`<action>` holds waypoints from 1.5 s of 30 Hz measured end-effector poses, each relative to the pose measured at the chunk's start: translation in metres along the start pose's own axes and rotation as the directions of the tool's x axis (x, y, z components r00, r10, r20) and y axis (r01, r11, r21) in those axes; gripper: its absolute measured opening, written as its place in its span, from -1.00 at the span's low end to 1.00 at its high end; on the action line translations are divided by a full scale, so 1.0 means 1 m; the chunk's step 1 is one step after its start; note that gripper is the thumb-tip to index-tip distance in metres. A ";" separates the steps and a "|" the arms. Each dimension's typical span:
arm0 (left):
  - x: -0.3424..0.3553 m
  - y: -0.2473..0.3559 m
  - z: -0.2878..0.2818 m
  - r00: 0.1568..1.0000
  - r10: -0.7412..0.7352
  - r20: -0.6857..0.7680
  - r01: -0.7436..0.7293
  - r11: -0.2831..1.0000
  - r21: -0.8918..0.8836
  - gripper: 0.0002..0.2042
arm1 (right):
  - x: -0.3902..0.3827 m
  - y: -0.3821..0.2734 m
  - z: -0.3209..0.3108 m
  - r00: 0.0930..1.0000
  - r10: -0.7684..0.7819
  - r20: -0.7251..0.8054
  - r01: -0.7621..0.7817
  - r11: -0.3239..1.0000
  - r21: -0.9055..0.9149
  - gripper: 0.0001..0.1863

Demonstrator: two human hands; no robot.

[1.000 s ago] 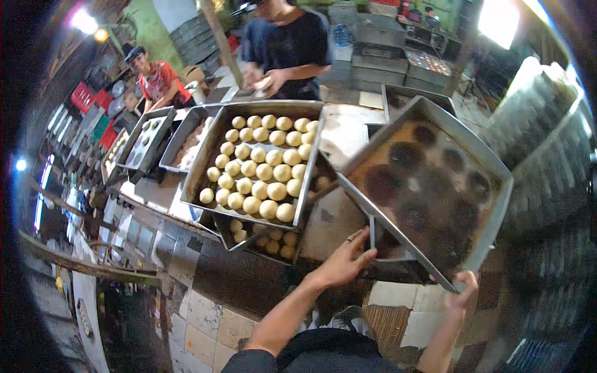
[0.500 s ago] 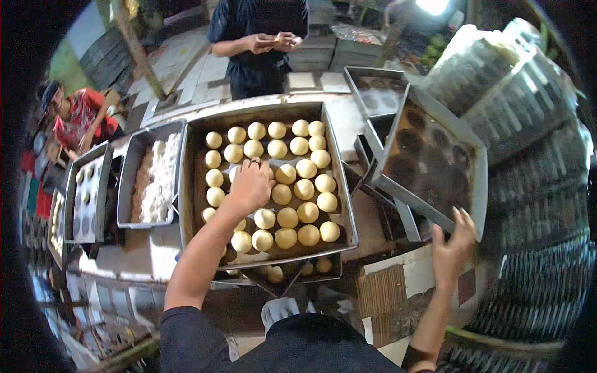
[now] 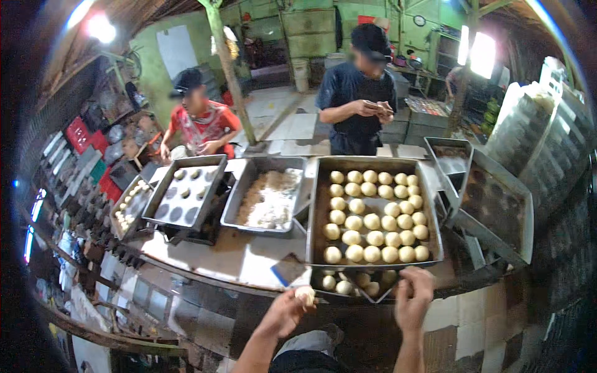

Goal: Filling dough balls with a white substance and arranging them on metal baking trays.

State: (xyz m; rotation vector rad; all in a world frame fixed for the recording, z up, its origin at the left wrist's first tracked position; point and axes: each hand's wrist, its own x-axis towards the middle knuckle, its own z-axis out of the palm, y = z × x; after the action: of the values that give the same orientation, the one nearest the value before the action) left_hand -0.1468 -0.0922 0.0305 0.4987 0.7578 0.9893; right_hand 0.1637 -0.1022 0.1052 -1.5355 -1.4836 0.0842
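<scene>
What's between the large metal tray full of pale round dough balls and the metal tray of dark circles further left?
The head view shows a grey rectangular metal tray holding white and brown powder between them, just left of the dough tray.

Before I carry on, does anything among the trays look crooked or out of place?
Yes. The stained tray at the right sits askew, at an angle to the dough tray. Beneath the dough tray, a lower tray pokes out corner first, out of line. The rows of dough balls also have a gap toward the middle.
</scene>
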 end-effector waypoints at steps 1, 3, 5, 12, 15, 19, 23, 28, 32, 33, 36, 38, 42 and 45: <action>-0.019 0.004 -0.001 0.994 -0.066 -0.086 0.071 0.996 0.057 -0.61 | -0.013 -0.023 0.022 0.996 0.038 0.075 -0.047 0.993 0.113 -0.83; -0.044 0.025 0.011 0.997 0.011 -0.081 -0.002 0.994 0.110 -0.63 | -0.028 -0.071 0.051 0.973 -0.136 0.188 0.084 0.962 0.261 -0.80; -0.045 0.045 0.018 1.000 0.019 -0.008 -0.018 0.996 0.088 -0.66 | -0.033 -0.116 0.072 0.954 -0.235 0.184 0.157 0.920 0.358 -0.79; -0.010 0.051 -0.055 0.984 0.112 -0.137 -0.016 0.825 0.565 -0.76 | -0.052 -0.120 0.233 0.896 -0.433 0.098 0.374 0.856 0.358 -0.75; -0.019 0.076 -0.128 0.990 -0.057 -0.127 0.069 0.993 0.096 -0.74 | -0.059 -0.149 0.283 0.803 -0.503 0.320 0.379 0.845 0.378 -0.72; -0.017 0.142 -0.216 0.868 0.071 -0.492 -0.188 0.963 -0.192 -0.67 | 0.005 -0.195 0.397 0.878 -0.225 0.423 0.127 0.961 0.247 -0.85; -0.004 0.217 -0.292 0.888 0.155 -0.433 -0.227 0.967 -0.120 -0.68 | 0.097 -0.148 0.529 0.804 -0.178 0.567 0.243 0.969 -0.042 -0.75; 0.001 0.255 -0.358 0.931 0.087 -0.356 -0.117 0.991 -0.065 -0.66 | 0.122 -0.161 0.612 0.559 -0.075 0.826 0.320 0.938 -0.132 -0.77; 0.023 0.267 -0.358 0.949 0.087 -0.302 -0.098 0.995 -0.020 -0.66 | 0.106 -0.167 0.633 0.613 -0.104 0.783 0.433 0.873 -0.224 -0.89; 0.033 0.269 -0.352 0.960 0.082 -0.269 -0.088 0.996 -0.008 -0.66 | 0.110 -0.159 0.635 0.616 -0.102 0.781 0.436 0.870 -0.230 -0.89; 0.062 0.275 -0.324 0.969 0.093 -0.228 -0.093 0.996 0.012 -0.65 | 0.130 -0.137 0.625 0.755 -0.201 0.625 0.340 0.934 -0.111 -0.80; 0.078 0.271 -0.309 0.965 0.110 -0.237 -0.106 0.994 0.030 -0.66 | 0.136 -0.151 0.602 0.751 -0.002 0.660 0.088 0.991 -0.096 -0.77; 0.102 0.249 -0.272 0.949 0.154 -0.274 -0.158 0.987 0.008 -0.70 | 0.126 -0.199 0.516 0.632 0.219 0.744 -0.474 0.869 0.146 -0.71; 0.100 0.228 -0.230 0.960 0.106 -0.258 -0.107 0.994 0.009 -0.65 | 0.091 -0.223 0.442 0.693 0.090 0.715 -0.438 0.841 0.319 -0.70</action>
State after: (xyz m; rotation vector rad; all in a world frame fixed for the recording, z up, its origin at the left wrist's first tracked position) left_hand -0.4154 0.1132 0.0042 0.4137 0.9691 1.1713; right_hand -0.2549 0.1747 0.0636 -1.3488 -1.5860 1.2327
